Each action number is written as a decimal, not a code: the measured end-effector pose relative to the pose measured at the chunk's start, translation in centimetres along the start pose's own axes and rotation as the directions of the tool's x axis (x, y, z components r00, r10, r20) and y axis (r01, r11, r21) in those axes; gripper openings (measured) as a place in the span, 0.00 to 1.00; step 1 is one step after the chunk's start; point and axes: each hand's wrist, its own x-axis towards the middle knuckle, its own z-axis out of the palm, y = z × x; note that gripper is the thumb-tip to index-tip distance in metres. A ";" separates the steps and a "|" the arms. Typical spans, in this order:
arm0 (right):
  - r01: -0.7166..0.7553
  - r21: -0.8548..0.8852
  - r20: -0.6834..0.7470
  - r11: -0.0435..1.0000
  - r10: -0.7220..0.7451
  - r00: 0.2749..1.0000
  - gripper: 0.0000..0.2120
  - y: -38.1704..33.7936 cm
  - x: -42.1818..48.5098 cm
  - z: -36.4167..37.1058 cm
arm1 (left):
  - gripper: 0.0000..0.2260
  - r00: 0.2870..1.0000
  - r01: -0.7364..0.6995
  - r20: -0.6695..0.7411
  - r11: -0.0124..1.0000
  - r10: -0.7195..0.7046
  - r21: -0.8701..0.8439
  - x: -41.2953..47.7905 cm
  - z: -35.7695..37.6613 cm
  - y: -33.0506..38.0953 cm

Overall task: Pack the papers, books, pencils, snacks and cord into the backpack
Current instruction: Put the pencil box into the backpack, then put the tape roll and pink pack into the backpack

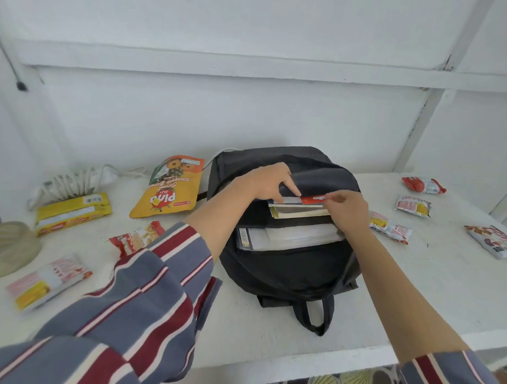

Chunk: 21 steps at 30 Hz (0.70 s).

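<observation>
Backpack (287, 273): black woven fabric, soft, lying flat on the white table (415, 283), main compartment unzipped and gaping toward you, carry loop at the near edge.

Your left hand (264, 180): fingers curled over the rim of the upper fabric panel, holding it back.

Your right hand (346, 208): fingertips pinch one end of a slim, flat red pack (312, 199), which lies at the mouth of the compartment on top of the books (297, 212). Cannot tell what the pack contains.

Books: thin, stacked, pale edges showing. Nearer you, in a separate pocket, papers (288, 236) in a glossy clear sleeve with a barcode label.

On the table to the left: coiled white cord (71, 181), a long yellow carton (73, 213), a yellow stand-up pouch (166, 188), and two crinkly snack wrappers (135, 238), (48, 279). To the right: four more foil packets (412, 206), well apart from each other.
</observation>
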 end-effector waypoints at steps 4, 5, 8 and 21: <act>0.187 -0.125 -0.014 0.974 -0.190 0.982 0.13 -1.4 -0.4 -0.9 | 0.17 0.998 0.031 -0.054 0.999 -0.032 -0.031 -1.2 0.6 0.7; 0.213 -0.145 -0.006 0.966 -0.216 0.976 0.13 -1.7 -0.4 -1.0 | 0.17 0.996 0.045 -0.073 0.997 -0.049 -0.060 -1.6 0.6 0.7; 0.286 -0.197 0.021 0.938 -0.287 0.958 0.14 -2.7 -0.7 -0.8 | 0.17 0.989 0.072 -0.123 0.989 -0.088 -0.128 -2.8 0.4 0.3; 0.541 -0.104 0.314 0.835 -0.488 0.814 0.13 -10.1 -1.6 2.9 | 0.11 0.886 0.189 -0.366 0.943 -0.284 -0.274 -10.1 -3.1 -3.2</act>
